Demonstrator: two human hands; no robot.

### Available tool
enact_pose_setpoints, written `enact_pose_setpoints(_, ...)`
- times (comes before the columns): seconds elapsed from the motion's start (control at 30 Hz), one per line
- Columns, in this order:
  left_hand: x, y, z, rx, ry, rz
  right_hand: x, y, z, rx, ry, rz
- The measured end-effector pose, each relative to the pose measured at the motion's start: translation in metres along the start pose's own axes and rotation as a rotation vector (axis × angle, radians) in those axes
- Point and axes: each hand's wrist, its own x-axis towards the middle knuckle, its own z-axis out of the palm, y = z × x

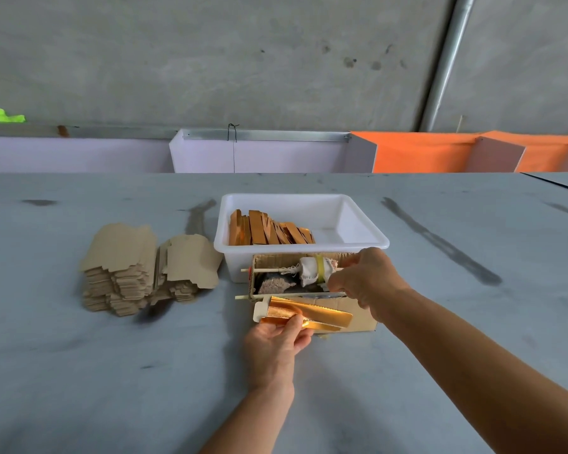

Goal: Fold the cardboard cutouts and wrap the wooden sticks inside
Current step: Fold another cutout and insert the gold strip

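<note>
The left hand's grip (pixel 277 335) pinches a folded cardboard cutout (pixel 304 314) with shiny, foil-like orange-gold facing and a plain matt underside. Just beyond it, an open box (pixel 351 317) is rough brown corrugated cardboard. Farther off, a tub (pixel 309 247) is smooth, glossy white plastic. Left of the grip, stacked cutouts (pixel 145 270) look matt tan. The desk (pixel 79 355) is dull, smudged grey.

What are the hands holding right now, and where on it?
The left hand pinches a folded gold cardboard cutout at its near edge. The right hand reaches into the cardboard box; its hold cannot be told.
</note>
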Motion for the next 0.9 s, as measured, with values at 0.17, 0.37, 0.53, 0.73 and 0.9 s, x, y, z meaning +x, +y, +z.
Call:
enact_pose_setpoints(0.17, 0.000, 0.000, 0.000, -0.019, -0.011, -0.001, -0.013, 0.018, 0.000, 0.077, 0.026, -0.028)
enact_pose_setpoints(0.37, 0.000, -0.002, -0.002, -0.004, -0.008, 0.007, -0.023, 0.033, 0.007, 0.124, 0.124, -0.097)
enact_pose_setpoints(0.53, 0.000, -0.002, -0.002, 0.003, -0.010, 0.007, -0.025, 0.038, 0.011, 0.170, 0.108, -0.093)
enact_pose_setpoints(0.73, -0.002, 0.001, -0.002, 0.023, -0.001, -0.001, -0.028, 0.040, 0.010, 0.209, 0.101, -0.081)
enact_pose_setpoints(0.9, -0.002, 0.001, -0.001, 0.038, 0.007, -0.008, -0.030, 0.040, 0.007, 0.200, 0.108, -0.096)
